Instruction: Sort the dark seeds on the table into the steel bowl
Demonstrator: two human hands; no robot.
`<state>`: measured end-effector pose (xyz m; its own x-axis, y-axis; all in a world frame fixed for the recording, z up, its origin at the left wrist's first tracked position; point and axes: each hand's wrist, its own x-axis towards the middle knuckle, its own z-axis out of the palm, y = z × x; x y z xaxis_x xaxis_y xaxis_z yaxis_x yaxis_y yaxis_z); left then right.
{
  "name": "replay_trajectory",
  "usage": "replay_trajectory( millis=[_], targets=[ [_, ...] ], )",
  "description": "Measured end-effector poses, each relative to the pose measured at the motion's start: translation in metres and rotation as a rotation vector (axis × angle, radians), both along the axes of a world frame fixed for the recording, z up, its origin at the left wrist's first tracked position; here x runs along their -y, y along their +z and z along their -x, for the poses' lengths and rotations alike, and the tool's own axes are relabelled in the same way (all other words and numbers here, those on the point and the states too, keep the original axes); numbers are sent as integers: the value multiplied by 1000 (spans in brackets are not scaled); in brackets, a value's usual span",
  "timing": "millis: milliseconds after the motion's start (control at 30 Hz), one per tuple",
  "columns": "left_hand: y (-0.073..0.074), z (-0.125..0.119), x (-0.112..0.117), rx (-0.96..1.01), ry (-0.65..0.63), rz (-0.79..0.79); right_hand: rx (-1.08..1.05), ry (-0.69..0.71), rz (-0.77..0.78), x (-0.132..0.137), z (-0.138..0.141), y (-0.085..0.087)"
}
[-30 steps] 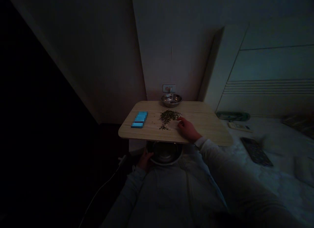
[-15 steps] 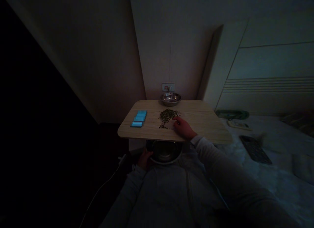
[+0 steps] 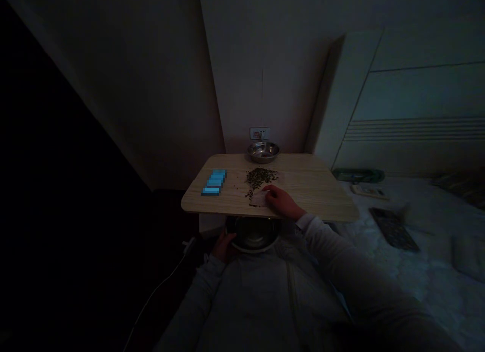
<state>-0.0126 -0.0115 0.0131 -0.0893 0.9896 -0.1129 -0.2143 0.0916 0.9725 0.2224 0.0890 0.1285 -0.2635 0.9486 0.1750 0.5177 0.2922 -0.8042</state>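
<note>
My left hand (image 3: 224,246) grips the rim of a metal bowl (image 3: 256,247) below the front edge of the wooden tabletop (image 3: 314,185). My right hand (image 3: 279,200) is over the tabletop, its fingers closed on a thin pale card-like piece (image 3: 259,198) whose exact kind is unclear in the dim light. The card's left edge lies by a few dark bits near the front edge. Behind it spreads a loose pile of small dark green-brown seeds or dried bits (image 3: 260,176). A shiny metal bowl (image 3: 263,153) stands at the tabletop's back edge.
A phone-like device with a blurred blue screen (image 3: 215,183) lies on the tabletop's left. A wall socket (image 3: 259,134) is behind the bowl. To the right, a bed (image 3: 435,210) holds a green bottle (image 3: 359,176), a remote-like object (image 3: 369,192) and a dark flat item (image 3: 394,229).
My right hand has moved slightly toward the front edge with the pale card, drawing a few dark bits forward from the pile. My left hand keeps its hold on the bowl.
</note>
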Motion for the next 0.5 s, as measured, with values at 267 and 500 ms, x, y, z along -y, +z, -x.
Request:
replay_trajectory(
  millis=[267, 500],
  targets=[
    [-20, -2, -7, 62, 69, 25, -252, -76, 70, -2, -8, -9],
    [-20, 8, -4, 2, 69, -31, -273, -80, 20, 0, -10, -11]
  ],
)
